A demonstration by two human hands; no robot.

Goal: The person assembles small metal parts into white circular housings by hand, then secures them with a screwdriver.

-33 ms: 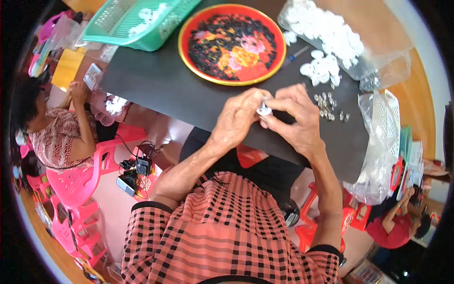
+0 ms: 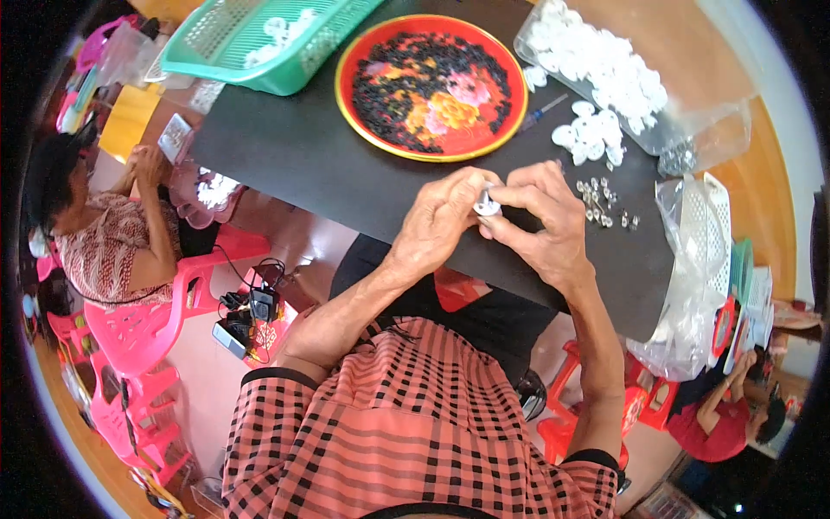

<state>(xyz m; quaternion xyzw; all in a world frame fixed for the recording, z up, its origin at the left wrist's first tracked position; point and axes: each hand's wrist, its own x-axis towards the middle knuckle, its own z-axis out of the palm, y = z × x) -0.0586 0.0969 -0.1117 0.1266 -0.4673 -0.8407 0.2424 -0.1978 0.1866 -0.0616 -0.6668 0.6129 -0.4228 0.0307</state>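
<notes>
Barely shifted: two hands [image 2: 441,213], one disc [image 2: 488,208]

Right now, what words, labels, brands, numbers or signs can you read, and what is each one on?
No text is clear enough to quote.
Red surface by the adapters: a pale decorative mark, too small to make out.
Papers at far right: too small and blurred to read.
Tray: floral print, no words seen.
White part between the left hand and right hand: no lettering visible.
</notes>
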